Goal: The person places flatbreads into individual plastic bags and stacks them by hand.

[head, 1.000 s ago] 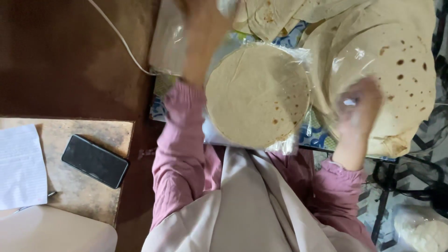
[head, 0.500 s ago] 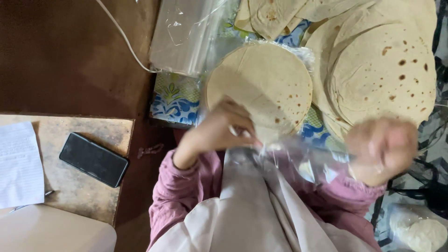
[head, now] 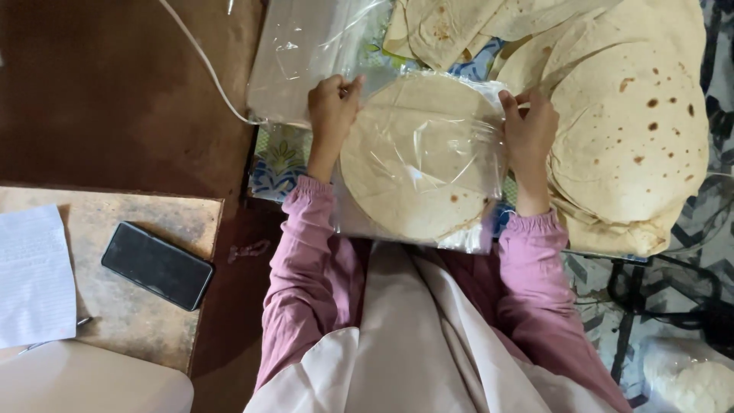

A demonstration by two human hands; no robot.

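A clear plastic bag (head: 428, 229) holding a stack of round flatbreads (head: 417, 157) lies in front of me on a patterned cloth. My left hand (head: 332, 103) pinches the bag's upper left corner. My right hand (head: 529, 130) grips its upper right edge. Both pink sleeves reach forward on either side of the bag.
A big pile of larger flatbreads (head: 631, 130) sits to the right, with folded ones (head: 443, 27) at the top. A stack of empty plastic bags (head: 302, 61) lies at upper left. A black phone (head: 157, 265) and white paper (head: 34, 275) rest on a board (head: 145, 313); a white cable (head: 206, 69) crosses the brown floor.
One second ago the flatbread stack lay bare with my hands moving over it. Now the bag covers the stack and both hands hold its top corners.
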